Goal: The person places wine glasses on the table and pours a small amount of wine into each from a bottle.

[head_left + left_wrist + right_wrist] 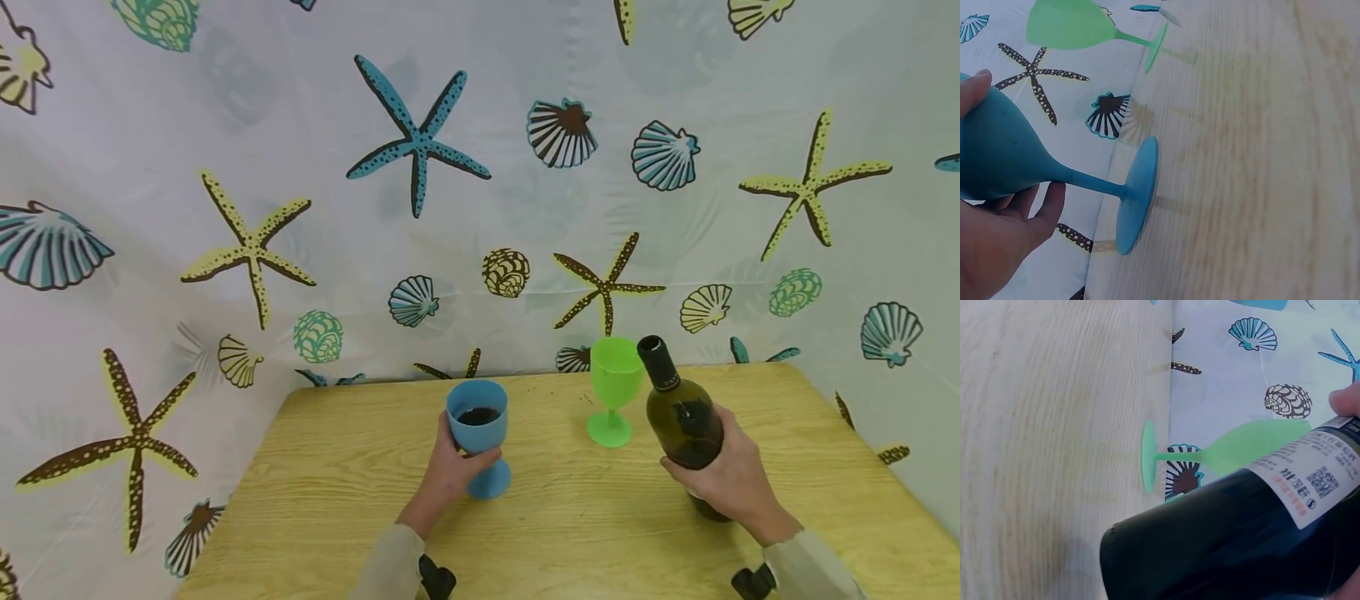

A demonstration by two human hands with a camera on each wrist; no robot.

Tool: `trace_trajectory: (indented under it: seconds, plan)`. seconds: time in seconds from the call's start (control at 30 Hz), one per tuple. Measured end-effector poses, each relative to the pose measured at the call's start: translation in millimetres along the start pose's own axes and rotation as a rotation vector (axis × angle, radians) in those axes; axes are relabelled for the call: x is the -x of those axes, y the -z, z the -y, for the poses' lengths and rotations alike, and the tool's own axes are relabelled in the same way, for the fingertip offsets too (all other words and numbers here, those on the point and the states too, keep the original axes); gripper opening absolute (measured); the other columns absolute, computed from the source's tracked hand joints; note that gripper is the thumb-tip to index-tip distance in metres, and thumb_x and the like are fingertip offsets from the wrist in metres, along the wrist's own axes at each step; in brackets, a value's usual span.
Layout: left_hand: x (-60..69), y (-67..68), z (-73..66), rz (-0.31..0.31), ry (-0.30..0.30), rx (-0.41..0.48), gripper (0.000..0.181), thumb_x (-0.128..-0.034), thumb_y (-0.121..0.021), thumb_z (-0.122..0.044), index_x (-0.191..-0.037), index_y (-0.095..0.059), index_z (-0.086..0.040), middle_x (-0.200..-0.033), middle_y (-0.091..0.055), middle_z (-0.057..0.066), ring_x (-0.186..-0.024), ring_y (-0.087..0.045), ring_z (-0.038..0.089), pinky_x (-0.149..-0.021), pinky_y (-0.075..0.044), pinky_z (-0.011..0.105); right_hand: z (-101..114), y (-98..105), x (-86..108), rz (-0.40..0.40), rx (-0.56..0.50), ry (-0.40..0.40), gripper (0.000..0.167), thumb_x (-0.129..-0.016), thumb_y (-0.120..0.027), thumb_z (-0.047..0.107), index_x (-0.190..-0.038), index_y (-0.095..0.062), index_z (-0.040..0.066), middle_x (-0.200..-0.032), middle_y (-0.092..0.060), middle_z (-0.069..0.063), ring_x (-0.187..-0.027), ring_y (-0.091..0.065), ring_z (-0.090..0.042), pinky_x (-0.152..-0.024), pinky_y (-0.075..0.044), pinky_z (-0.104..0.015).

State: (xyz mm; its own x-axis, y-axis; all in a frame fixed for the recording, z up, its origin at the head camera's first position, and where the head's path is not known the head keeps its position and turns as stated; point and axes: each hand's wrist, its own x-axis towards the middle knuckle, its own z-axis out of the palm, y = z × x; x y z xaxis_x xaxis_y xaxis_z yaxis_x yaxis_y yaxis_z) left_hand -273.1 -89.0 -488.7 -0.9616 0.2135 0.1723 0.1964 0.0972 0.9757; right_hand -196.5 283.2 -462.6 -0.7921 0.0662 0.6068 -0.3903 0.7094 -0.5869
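In the head view, my left hand (447,471) grips a blue wine goblet (477,414) round the lower bowl, and dark liquid shows inside. The goblet stays upright, its foot (1138,197) at the tabletop; whether it touches or hovers just above, I cannot tell. My right hand (731,479) holds a dark green wine bottle (686,425) round its body. The open neck leans to the left, toward a green wine goblet (615,375) standing near the table's back edge. A white printed label (1310,475) shows on the bottle in the right wrist view.
A light wooden table (345,467) lies under both hands. White cloth (480,208) printed with starfish and shells hangs behind the table and along both sides. The green goblet stands between the blue one and the bottle, farther back.
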Motion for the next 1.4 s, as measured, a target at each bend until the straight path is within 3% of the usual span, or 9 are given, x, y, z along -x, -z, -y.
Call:
trace_trajectory:
  seconds: [0.23, 0.33, 0.53, 0.7, 0.9, 1.0, 1.1, 1.23, 1.4]
  plan:
    - [-6.5, 11.8, 5.6, -0.032, -0.023, 0.011, 0.092, -0.0844, -0.073, -0.015, -0.149, -0.006, -0.012, -0.143, -0.027, 0.02, -0.131, -0.032, 0.04, -0.103, -0.032, 0.057, -1, 1, 3.4, -0.071, -0.016, -0.072, 0.083, -0.061, -0.088, 0.009, -0.129, -0.042, -0.004, -0.107, -0.059, -0.022, -0.09, -0.061, -0.035, -0.072, -0.049, -0.05]
    - [-9.8, 18.7, 8.0, -0.048, -0.018, 0.001, 0.093, -0.0854, -0.071, -0.014, -0.149, -0.003, -0.012, -0.145, -0.024, 0.02, -0.132, -0.03, 0.04, -0.105, -0.029, 0.057, -2, 0, 4.7, -0.088, -0.025, -0.108, 0.083, -0.062, -0.088, 0.009, -0.128, -0.041, -0.004, -0.107, -0.06, -0.021, -0.091, -0.061, -0.033, -0.073, -0.049, -0.043]
    - [-16.2, 31.2, 9.4, -0.09, -0.005, -0.017, 0.096, -0.085, -0.072, -0.014, -0.15, -0.001, -0.012, -0.146, -0.022, 0.022, -0.133, -0.028, 0.04, -0.106, -0.026, 0.058, -2, 1, 7.6, -0.128, -0.028, -0.149, 0.08, -0.06, -0.089, 0.009, -0.126, -0.043, -0.002, -0.105, -0.061, -0.016, -0.089, -0.055, -0.01, -0.071, -0.045, -0.022]
    - [-20.0, 37.4, 9.8, -0.12, 0.022, -0.034, 0.096, -0.0849, -0.072, -0.015, -0.15, -0.001, -0.012, -0.146, -0.022, 0.021, -0.133, -0.027, 0.041, -0.106, -0.025, 0.06, -5, 1, 7.9, -0.143, -0.053, -0.181, 0.078, -0.061, -0.088, 0.008, -0.125, -0.044, -0.002, -0.105, -0.061, -0.014, -0.087, -0.05, 0.004, -0.071, -0.044, -0.017]
    - [-22.2, 39.2, 10.8, -0.115, 0.045, -0.02, 0.098, -0.0852, -0.072, -0.016, -0.15, 0.002, -0.014, -0.148, -0.018, 0.02, -0.135, -0.024, 0.041, -0.107, -0.024, 0.058, -9, 1, 8.6, -0.154, -0.06, -0.205, 0.079, -0.062, -0.088, 0.007, -0.126, -0.043, -0.002, -0.107, -0.06, -0.015, -0.087, -0.049, 0.005, -0.072, -0.044, -0.019]
    - [-17.5, 38.4, -3.2, -0.111, 0.052, -0.015, 0.096, -0.0858, -0.07, -0.013, -0.15, 0.002, -0.01, -0.147, -0.018, 0.023, -0.134, -0.024, 0.043, -0.107, -0.023, 0.06, -12, 1, 8.4, -0.156, -0.042, -0.216, 0.079, -0.062, -0.088, 0.009, -0.126, -0.043, -0.002, -0.107, -0.06, -0.016, -0.088, -0.049, 0.003, -0.072, -0.044, -0.023]
    - [-17.3, 40.3, -5.2, -0.112, 0.052, -0.004, 0.096, -0.0853, -0.07, -0.01, -0.149, 0.001, -0.008, -0.147, -0.017, 0.024, -0.135, -0.023, 0.043, -0.107, -0.022, 0.06, -16, 2, 8.2, -0.159, -0.03, -0.228, 0.079, -0.063, -0.088, 0.01, -0.126, -0.043, -0.002, -0.107, -0.06, -0.016, -0.087, -0.049, 0.001, -0.072, -0.045, -0.027]
    - [-23.4, 43.3, 10.0, -0.122, 0.036, -0.001, 0.098, -0.0849, -0.071, -0.013, -0.15, 0.002, -0.012, -0.148, -0.017, 0.022, -0.135, -0.023, 0.042, -0.107, -0.022, 0.06, -21, 1, 7.7, -0.163, -0.023, -0.251, 0.078, -0.063, -0.087, 0.011, -0.126, -0.043, -0.002, -0.107, -0.059, -0.016, -0.087, -0.05, -0.003, -0.073, -0.046, -0.03]
    - [-24.8, 42.5, 12.6, -0.126, 0.039, -0.031, 0.099, -0.0846, -0.073, -0.019, -0.151, 0.001, -0.015, -0.149, -0.018, 0.02, -0.136, -0.023, 0.041, -0.107, -0.023, 0.06, -25, 3, 7.1, -0.171, -0.022, -0.281, 0.077, -0.065, -0.086, 0.012, -0.126, -0.042, -0.002, -0.109, -0.058, -0.017, -0.089, -0.052, -0.012, -0.074, -0.046, -0.032]
